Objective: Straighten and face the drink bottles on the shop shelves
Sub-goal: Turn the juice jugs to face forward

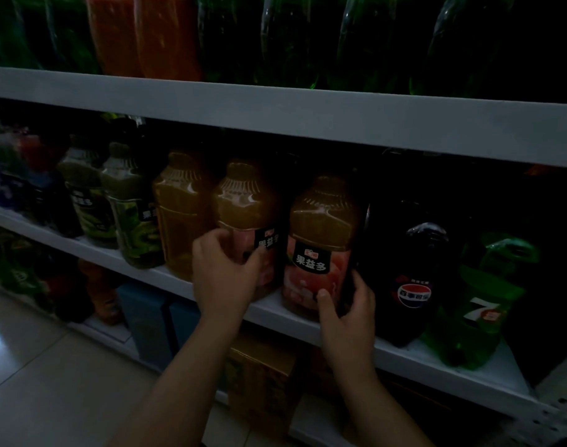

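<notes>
Two large peach juice bottles stand side by side on the middle white shelf (275, 312). My left hand (225, 272) grips the left juice bottle (248, 217) low on its pink label, which is turned partly sideways. My right hand (348, 306) holds the right juice bottle (320, 240) at its lower right edge, thumb on the label; this label faces front. A third amber juice bottle (182, 211) stands to the left with no label showing.
Two green kiwi juice bottles (130, 208) stand further left. A dark cola bottle (414, 279) and a green 7-Up bottle (488, 301) stand right of my right hand. Large bottles fill the upper shelf (275, 108). A cardboard box (262, 382) sits below, beside tiled floor (50, 382).
</notes>
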Demonstrator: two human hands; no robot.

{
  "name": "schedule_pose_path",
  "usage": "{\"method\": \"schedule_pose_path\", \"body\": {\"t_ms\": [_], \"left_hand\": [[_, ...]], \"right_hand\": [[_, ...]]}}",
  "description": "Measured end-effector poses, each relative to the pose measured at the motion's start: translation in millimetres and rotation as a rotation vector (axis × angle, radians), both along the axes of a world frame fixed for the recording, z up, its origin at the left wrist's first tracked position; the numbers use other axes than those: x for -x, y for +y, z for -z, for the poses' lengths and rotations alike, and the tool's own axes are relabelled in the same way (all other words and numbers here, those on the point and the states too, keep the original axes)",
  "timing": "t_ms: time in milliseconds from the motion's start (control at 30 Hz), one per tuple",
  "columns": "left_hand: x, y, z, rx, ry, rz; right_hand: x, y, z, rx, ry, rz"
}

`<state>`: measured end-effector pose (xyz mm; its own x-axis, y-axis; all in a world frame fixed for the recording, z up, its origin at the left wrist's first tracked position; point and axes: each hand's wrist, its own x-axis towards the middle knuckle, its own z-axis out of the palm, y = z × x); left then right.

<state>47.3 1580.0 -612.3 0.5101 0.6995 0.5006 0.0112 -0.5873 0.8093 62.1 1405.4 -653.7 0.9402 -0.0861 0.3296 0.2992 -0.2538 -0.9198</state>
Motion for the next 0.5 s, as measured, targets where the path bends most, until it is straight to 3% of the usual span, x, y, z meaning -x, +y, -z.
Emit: {"method": "schedule_pose_path", "body": {"t_ms": [100, 267, 433, 500], "left_hand": [[-16, -4, -2, 0.147, 0.004, 0.017], [-27, 3, 7, 0.112, 0.076, -0.027], [-20, 13, 11, 0.09, 0.035, -0.011], [-18, 18, 10, 0.089, 0.027, 0.036]], "right_hand": [[3, 6, 0, -0.025, -0.009, 0.018], [0, 6, 3, -0.009, -0.02, 0.033], [3, 5, 1, -0.025, -0.018, 0.052], [13, 8, -1, -0.045, -0.122, 0.123]]}}
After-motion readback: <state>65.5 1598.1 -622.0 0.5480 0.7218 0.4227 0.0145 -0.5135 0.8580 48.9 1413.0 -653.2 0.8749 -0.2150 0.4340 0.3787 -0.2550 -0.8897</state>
